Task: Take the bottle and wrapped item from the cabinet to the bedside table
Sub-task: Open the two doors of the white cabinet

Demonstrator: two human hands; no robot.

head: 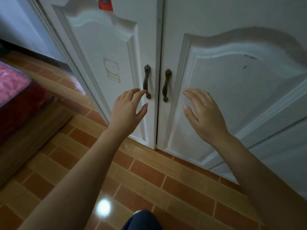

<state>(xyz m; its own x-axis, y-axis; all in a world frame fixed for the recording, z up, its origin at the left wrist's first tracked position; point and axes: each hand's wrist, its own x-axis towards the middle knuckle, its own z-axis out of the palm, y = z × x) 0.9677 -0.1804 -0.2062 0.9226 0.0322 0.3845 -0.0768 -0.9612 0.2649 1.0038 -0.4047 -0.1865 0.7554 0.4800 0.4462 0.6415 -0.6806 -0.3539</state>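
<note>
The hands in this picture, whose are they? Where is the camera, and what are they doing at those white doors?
The camera sits on a person's head and looks down, so you see their own two arms reaching out. The left hand has fingertips at the left handle, not gripping it yet. The right hand is open, close to the right door, beside the right handle. Both hands hold nothing. The cabinet doors are shut, so whatever is inside cannot be seen. Below is a brick-patterned floor, and a pink bed is at the left edge.
</note>
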